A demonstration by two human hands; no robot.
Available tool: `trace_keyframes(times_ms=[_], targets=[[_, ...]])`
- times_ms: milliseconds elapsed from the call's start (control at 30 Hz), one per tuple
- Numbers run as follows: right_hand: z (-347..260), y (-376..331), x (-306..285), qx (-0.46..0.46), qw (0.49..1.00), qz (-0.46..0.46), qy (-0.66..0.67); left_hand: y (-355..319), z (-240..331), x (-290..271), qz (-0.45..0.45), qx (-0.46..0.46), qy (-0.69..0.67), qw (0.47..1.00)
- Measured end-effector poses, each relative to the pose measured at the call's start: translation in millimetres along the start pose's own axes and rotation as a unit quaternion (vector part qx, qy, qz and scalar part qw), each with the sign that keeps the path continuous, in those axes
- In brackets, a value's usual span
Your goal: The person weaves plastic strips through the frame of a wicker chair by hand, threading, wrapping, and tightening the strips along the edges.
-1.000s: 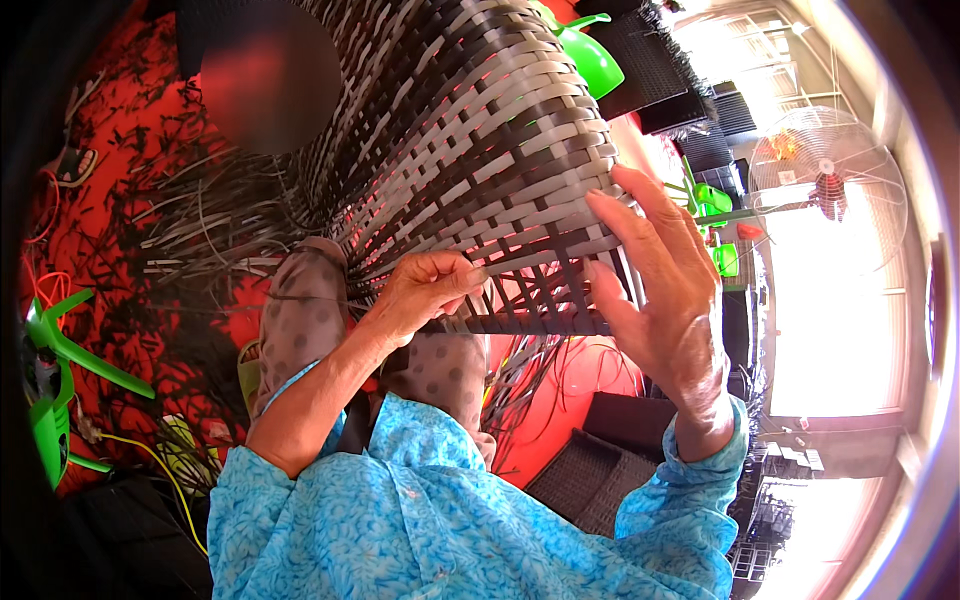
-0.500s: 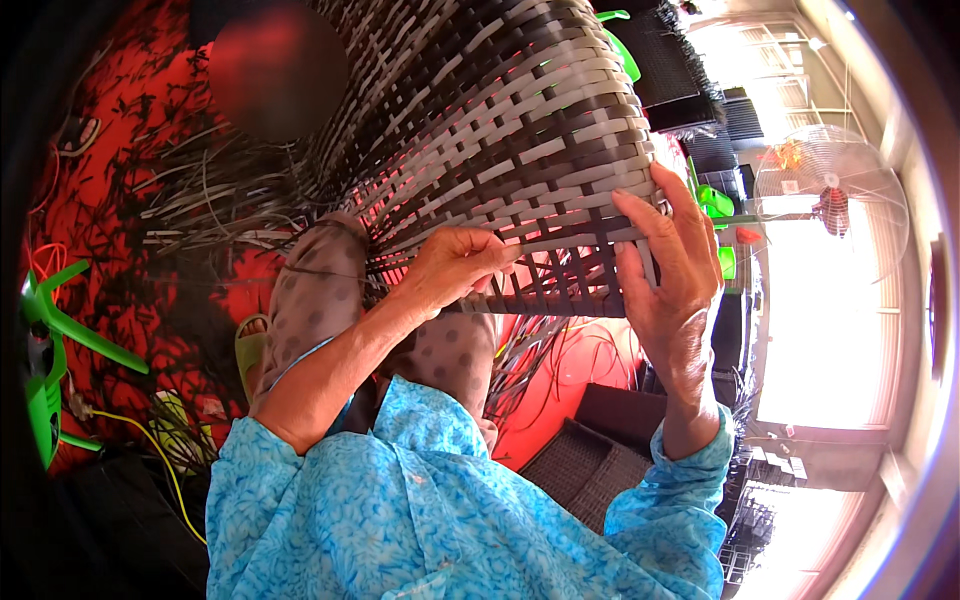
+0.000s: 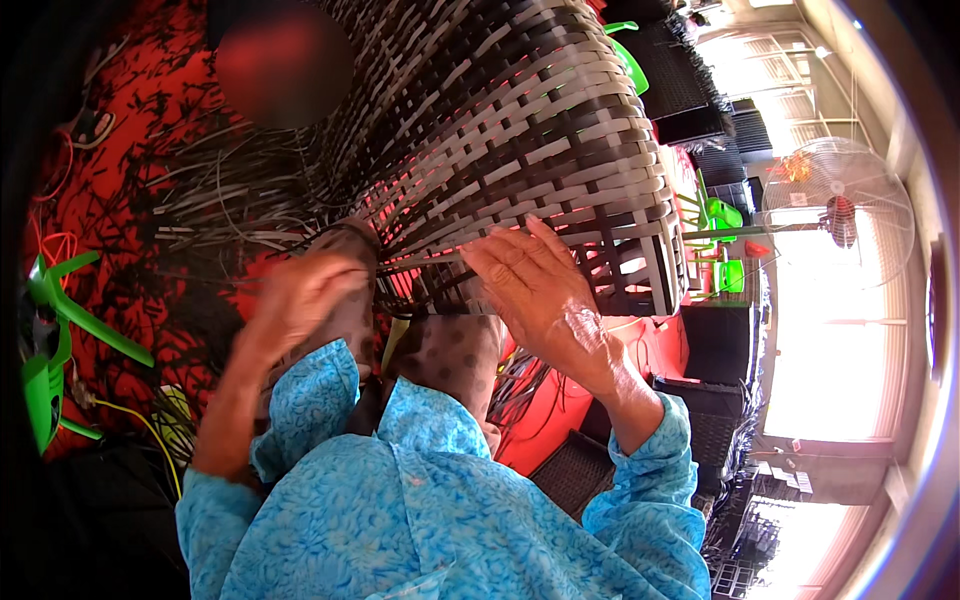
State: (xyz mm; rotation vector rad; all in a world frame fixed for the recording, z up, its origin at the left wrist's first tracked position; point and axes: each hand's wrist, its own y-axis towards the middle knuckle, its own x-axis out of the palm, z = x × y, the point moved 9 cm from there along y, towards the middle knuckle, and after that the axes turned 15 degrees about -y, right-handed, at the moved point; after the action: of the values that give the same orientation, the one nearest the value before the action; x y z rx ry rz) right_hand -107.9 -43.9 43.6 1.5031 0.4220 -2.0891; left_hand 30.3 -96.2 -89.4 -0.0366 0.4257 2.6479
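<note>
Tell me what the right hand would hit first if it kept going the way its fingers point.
The right hand already lies on the grey and black woven strip basket, fingers pointing up-left along its wall. It would most likely slide onto more weave, though depth is unclear.

The left hand (image 3: 305, 300) has come away from the woven basket (image 3: 520, 150): a second ago its fingers pinched the strands at the weave's lower edge, and now it sits blurred toward eight o'clock, over the knee. The right hand (image 3: 535, 285) has slid from the basket's side at three o'clock in toward the centre and lies flat on the lower weave. The basket itself now fills more of the upper view, its rim swung toward two o'clock.
</note>
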Motion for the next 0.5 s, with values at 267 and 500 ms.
trace_keyframes(times_ms=[267,500], targets=[[-5,10,0,0.0,0.998,0.026,-0.056,-136,-80,-223,0.104,0.047,0.526,0.843],[-6,14,-1,-0.007,1.0,0.022,-0.012,-216,-97,-324,0.248,-0.116,0.535,0.799]])
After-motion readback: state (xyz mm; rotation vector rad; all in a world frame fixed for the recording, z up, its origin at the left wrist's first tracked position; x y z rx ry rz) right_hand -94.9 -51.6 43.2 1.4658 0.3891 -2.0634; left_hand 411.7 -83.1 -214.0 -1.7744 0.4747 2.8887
